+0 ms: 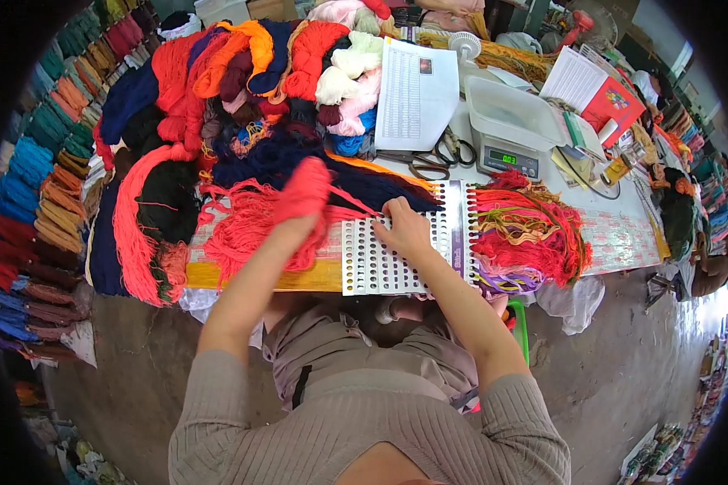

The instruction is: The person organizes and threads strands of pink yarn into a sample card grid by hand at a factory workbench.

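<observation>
My left hand (298, 220), smeared by motion, is raised over a loose heap of coral yarn (247, 230). A bundle of the same yarn covers its fingers and seems gripped in it. From there a coral strand runs right to my right hand (404, 228), whose fingers are pinched on it at the upper left of a white perforated board (380, 271). Multicoloured thread bundles (530, 230) hang from the holes along the board's right side. Dark navy yarn (356, 182) and an orange strand lie just behind the board.
Piled skeins (307, 61) fill the back left. A printed sheet (416, 93), scissors (429, 162) and a digital scale (510, 158) bearing a clear plastic tub (510, 113) stand behind the board. At right are a red booklet (611, 109) and papers. Yarn racks line the left.
</observation>
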The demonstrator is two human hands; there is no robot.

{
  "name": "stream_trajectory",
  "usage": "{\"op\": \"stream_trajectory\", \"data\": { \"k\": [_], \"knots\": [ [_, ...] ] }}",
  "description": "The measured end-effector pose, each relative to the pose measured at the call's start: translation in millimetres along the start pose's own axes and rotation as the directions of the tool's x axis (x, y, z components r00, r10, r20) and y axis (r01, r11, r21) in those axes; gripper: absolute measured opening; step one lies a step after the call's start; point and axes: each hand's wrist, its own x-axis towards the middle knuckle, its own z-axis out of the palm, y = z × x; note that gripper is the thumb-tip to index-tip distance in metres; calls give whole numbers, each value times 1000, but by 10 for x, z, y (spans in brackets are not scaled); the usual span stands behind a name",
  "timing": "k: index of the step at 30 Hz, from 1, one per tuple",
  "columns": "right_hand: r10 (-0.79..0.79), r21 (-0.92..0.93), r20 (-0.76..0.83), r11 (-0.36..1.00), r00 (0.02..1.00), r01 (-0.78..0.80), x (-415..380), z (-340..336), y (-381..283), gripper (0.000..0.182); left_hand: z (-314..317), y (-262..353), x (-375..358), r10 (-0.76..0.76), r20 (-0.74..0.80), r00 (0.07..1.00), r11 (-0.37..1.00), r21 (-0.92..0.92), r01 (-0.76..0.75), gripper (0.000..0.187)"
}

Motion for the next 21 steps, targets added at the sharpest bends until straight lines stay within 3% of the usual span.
{"op": "stream_trajectory", "data": {
  "k": [1, 2, 3, 4, 5, 6, 7, 8, 10, 11, 12, 13, 14, 15, 16, 17, 18, 19, 20, 21],
  "knots": [
    [3, 9, -9, 1000, 1000, -3, 8, 2, 3, 32, -243, -294, 203, 160, -45, 986, 965, 216, -147, 44],
    [-4, -4, 0, 1000, 1000, 4, 7, 7, 5, 32, -487, -797, 488, 310, -108, 945, 913, 311, -265, 43],
    [-11, -18, 11, 1000, 1000, 11, 3, 10, 3, 32, -889, -1004, 735, 372, -29, 928, 838, 440, -323, 39],
    [-17, -25, 10, 1000, 1000, 18, 1, 8, 0, 31, -1162, -934, 855, 248, -170, 954, 798, 594, -101, 33],
    [-18, -20, 3, 1000, 1000, 19, 3, 12, 6, 31, -1480, -966, 924, 385, -216, 897, 794, 573, -202, 30],
    [-27, -19, 6, 999, 1000, 27, 3, 26, 19, 31, -1785, -1389, 1261, 531, -172, 830, 707, 630, -321, 30],
    [-37, -19, 10, 999, 999, 37, -1, 30, 27, 32, -1929, -1135, 1196, 303, -186, 935, 826, 541, -160, 30],
    [-47, -17, 8, 999, 999, 47, -7, 17, 22, 30, -2074, -874, 1129, 56, -187, 981, 882, 470, 39, 31],
    [-28, 28, 15, 999, 1000, 27, -14, -29, 8, 28, -2338, -1634, 1317, 297, -136, 945, 633, 769, -88, 43],
    [27, 101, 29, 994, 999, -30, 11, 3, 51, 29, -2208, -1249, 1099, -95, -100, 990, 853, 505, 133, 46],
    [83, 203, 74, 974, 994, -97, 49, -6, 86, 30, -1950, -603, 710, -441, 67, 895, 883, 212, 419, 50],
    [133, 297, 126, 940, 983, -165, 93, -25, 119, 31, -1776, -230, 415, -370, 201, 907, 926, 4, 377, 51],
    [156, 409, 120, 892, 980, -192, 129, -36, 135, 27, -1589, 13, 246, -392, 386, 835, 841, -218, 495, 47],
    [152, 404, 123, 895, 981, -189, 131, -44, 93, 27, -1399, 211, 34, -332, 500, 800, 693, -446, 566, 43],
    [101, 487, 66, 865, 993, -120, 140, -75, 11, 23, -1179, 387, -160, -256, 534, 806, 592, -572, 567, 43],
    [55, 560, 7, 827, 998, -49, 135, -118, -90, 19, -941, 469, -319, -130, 520, 844, 616, -625, 479, 41],
    [17, 620, -19, 784, 1000, -2, 80, -188, -277, 16, -699, 598, -487, -111, 424, 899, 642, -660, 391, 39],
    [-23, 676, 8, 737, 1000, 11, 17, -261, -440, 15, -502, 685, -588, -57, 469, 881, 560, -716, 417, 39],
    [-36, 729, 79, 683, 996, -33, -47, -344, -593, 12, -367, 668, -657, -45, 585, 810, 440, -716, 542, 41],
    [-80, 739, 28, 673, 996, 33, -78, -289, -615, 11, -223, 684, -719, 38, 611, 791, 397, -735, 550, 41]
  ]
}}
